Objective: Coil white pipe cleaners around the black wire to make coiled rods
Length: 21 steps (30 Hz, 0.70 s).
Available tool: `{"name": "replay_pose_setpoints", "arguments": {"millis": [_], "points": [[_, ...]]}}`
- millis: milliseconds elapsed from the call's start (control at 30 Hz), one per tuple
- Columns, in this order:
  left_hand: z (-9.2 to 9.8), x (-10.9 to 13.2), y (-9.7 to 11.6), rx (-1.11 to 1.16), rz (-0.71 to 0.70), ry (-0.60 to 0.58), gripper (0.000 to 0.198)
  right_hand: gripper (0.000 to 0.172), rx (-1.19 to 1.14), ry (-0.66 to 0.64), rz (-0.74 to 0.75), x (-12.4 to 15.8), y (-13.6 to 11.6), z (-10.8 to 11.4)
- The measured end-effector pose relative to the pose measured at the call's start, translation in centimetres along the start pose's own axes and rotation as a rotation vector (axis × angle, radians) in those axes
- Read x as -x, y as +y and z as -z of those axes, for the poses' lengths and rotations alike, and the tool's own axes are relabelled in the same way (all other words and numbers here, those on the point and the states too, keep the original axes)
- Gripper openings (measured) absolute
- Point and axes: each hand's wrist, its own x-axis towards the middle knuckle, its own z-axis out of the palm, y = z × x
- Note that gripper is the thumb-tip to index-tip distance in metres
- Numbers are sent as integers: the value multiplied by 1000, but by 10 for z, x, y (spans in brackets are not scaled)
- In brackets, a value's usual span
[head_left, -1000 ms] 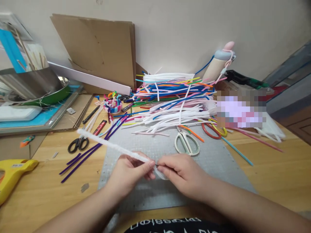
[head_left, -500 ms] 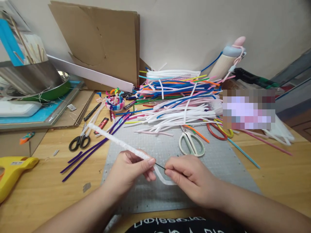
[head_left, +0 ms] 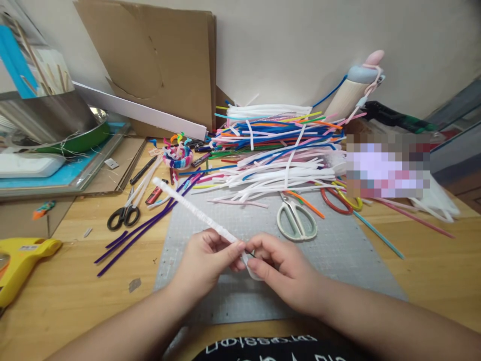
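Observation:
My left hand [head_left: 214, 255] is closed around a white pipe cleaner [head_left: 195, 213], which looks coiled tightly into a long straight length pointing up and left. At its near end, my right hand [head_left: 283, 271] pinches close beside the left fingertips. A bit of a thin dark rod [head_left: 249, 254] shows between the two hands, mostly hidden by the right fingers. A loose white tail of the pipe cleaner bends down under the right fingers. Both hands are above the grey cutting mat [head_left: 225, 301].
Bundled pipe cleaners [head_left: 281, 170] lie behind the mat, with pale-handled scissors [head_left: 296, 220] in front. To the left are black-handled scissors [head_left: 124, 216], purple pipe cleaners [head_left: 139, 238] and a yellow glue gun [head_left: 26, 255]. Cardboard [head_left: 158, 65] leans on the wall.
My right hand has moved left, up against my left fingertips, and less of the dark rod shows. The far end of the white coil has shifted right and up.

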Motion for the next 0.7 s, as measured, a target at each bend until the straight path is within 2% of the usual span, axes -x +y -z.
{"name": "replay_pose_setpoints", "arguments": {"millis": [167,333,500,533,700], "points": [[0,-4,-7,-15,-16,-25,19,23,-351,-73,-234,-11,-2,3],[5,-6,-8,8,6,-140,19,27,-409,-146,-245,-16,-2,11],[-1,-8,-12,-16,28,-287,18,24,-379,68,-135,-19,1,9],[-4,-8,-13,-26,34,-308,18,26,-385,58,-123,-20,2,9],[-18,-12,-18,-28,61,-375,26,24,-495,-212,-183,-27,2,15]]}}
